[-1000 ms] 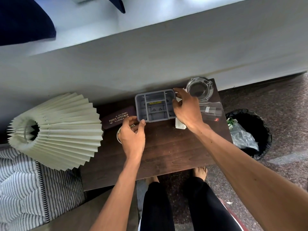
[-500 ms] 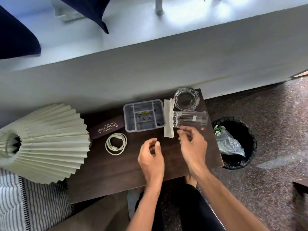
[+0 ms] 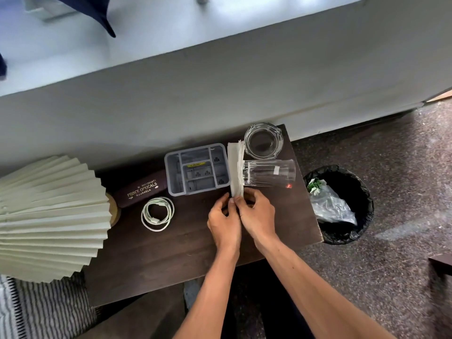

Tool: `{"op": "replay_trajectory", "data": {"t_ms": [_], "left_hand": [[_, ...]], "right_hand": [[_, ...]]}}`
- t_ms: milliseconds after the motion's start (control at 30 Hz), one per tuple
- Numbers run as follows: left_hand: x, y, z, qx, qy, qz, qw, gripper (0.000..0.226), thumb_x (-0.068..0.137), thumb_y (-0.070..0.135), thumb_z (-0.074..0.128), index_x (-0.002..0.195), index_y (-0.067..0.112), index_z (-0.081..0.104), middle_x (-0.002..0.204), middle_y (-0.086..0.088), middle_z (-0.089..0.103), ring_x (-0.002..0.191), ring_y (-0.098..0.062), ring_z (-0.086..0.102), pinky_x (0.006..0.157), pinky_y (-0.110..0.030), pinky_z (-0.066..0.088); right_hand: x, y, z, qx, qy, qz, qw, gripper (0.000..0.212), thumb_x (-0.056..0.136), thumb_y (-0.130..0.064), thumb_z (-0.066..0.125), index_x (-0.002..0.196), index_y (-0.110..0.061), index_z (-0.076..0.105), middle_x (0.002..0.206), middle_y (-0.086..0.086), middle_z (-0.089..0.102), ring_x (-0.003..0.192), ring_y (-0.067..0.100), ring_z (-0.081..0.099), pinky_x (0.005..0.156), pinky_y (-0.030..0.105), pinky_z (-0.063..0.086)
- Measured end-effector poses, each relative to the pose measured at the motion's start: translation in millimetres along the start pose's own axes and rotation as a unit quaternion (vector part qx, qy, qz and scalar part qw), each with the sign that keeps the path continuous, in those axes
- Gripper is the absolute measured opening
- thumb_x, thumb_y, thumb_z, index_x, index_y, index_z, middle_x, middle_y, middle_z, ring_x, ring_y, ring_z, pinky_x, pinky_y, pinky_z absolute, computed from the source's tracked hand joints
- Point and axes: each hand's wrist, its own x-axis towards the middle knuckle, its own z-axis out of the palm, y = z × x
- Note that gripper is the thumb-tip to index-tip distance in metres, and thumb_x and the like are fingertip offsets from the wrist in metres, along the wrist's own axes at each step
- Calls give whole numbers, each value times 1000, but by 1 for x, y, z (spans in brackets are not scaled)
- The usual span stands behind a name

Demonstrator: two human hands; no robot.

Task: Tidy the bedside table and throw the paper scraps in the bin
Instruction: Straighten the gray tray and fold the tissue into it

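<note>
Pleated cream lampshade (image 3: 49, 214) at far left, overhanging the dark wooden bench (image 3: 171, 245). Just right of it, a maroon glasses case (image 3: 140, 189) and, nearer, a coiled white cable (image 3: 157, 213). Grey compartment tray (image 3: 197, 168) next, against the far edge. Folded stack of paper (image 3: 235, 167) immediately right of the tray, its near end pinched between both hands: left hand (image 3: 223, 222) closed on the left side of that end, right hand (image 3: 256, 216) closed on the right side, fingertips meeting over the paper. Clear drinking glass (image 3: 267, 172) lying on its side, base touching the paper. Glass ashtray (image 3: 263, 140) beyond it at the far right corner. Black-lined bin (image 3: 342, 204) on the floor right of the bench, holding crumpled plastic and a green-and-white scrap.
</note>
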Motion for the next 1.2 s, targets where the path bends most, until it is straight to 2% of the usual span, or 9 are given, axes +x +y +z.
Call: {"op": "replay_trajectory", "data": {"t_ms": [167, 333, 533, 633, 767, 900, 967, 1100, 1200], "left_hand": [[-4, 4, -1, 9, -13, 15, 1000, 21, 96, 19, 61, 113, 22, 73, 108, 4, 76, 104, -10, 69, 102, -37, 52], [-11, 6, -6, 1, -18, 28, 999, 20, 96, 18, 61, 109, 24, 74, 104, 7, 76, 101, -9, 70, 98, -39, 54], [-28, 13, -21, 5, -29, 72, 997, 16, 95, 22, 61, 103, 28, 73, 102, 7, 74, 96, -8, 69, 85, -33, 58], [-39, 23, -30, -3, -11, 89, 996, 10, 94, 30, 63, 101, 32, 71, 102, 8, 73, 93, -8, 68, 73, -17, 53], [-45, 44, -37, -44, -19, 59, 997, 19, 93, 36, 65, 110, 29, 66, 104, 9, 72, 95, -5, 68, 72, -14, 53], [-39, 60, -42, -118, -77, -23, 990, 31, 89, 41, 69, 117, 30, 60, 99, -2, 77, 95, -18, 73, 85, -37, 58], [-36, 67, -44, -189, -115, -84, 972, 34, 90, 29, 71, 121, 20, 61, 99, -8, 78, 94, -24, 72, 90, -44, 55], [-36, 77, -50, -288, -166, -159, 930, 20, 89, 9, 70, 109, 9, 66, 105, -18, 73, 90, -24, 68, 81, -35, 57], [-42, 77, -49, -314, -186, -173, 915, 13, 91, 5, 67, 102, 10, 62, 95, -13, 73, 82, -20, 67, 66, -24, 58]], "right_hand": [[1, -1, -1, -38, -3, -19, 999, 19, 96, -22, 63, 112, -19, 73, 98, -1, 75, 85, 11, 69, 66, 5, 42], [-11, -3, -4, -47, 18, -78, 996, 16, 97, -15, 61, 99, -18, 76, 85, -5, 76, 78, 5, 68, 66, 5, 44], [-31, -11, -18, -48, 39, -119, 991, 17, 97, -16, 60, 100, -21, 76, 89, -9, 76, 82, 2, 68, 70, 5, 44], [-45, -15, -30, -55, 54, -132, 988, 19, 98, -20, 59, 109, -21, 75, 98, -9, 75, 89, 5, 68, 81, 22, 54], [-66, -22, -44, -74, 72, -184, 978, 19, 96, -17, 64, 112, -19, 74, 101, -10, 73, 94, 13, 67, 86, 36, 56], [-84, -33, -57, -106, 57, -249, 961, 21, 92, -10, 67, 106, -22, 76, 95, -18, 71, 91, 6, 64, 82, 30, 54], [-88, -37, -64, -109, 42, -257, 959, 22, 93, -10, 66, 106, -25, 75, 95, -20, 70, 93, 4, 63, 80, 27, 54], [-96, -55, -72, -40, 32, -222, 974, 14, 92, -30, 67, 101, -40, 64, 100, -19, 66, 93, 2, 64, 75, 12, 50], [-96, -67, -69, 8, 3, -174, 985, 47, 76, -54, 73, 115, -30, 61, 108, -15, 63, 97, -5, 62, 76, 6, 47]]}}
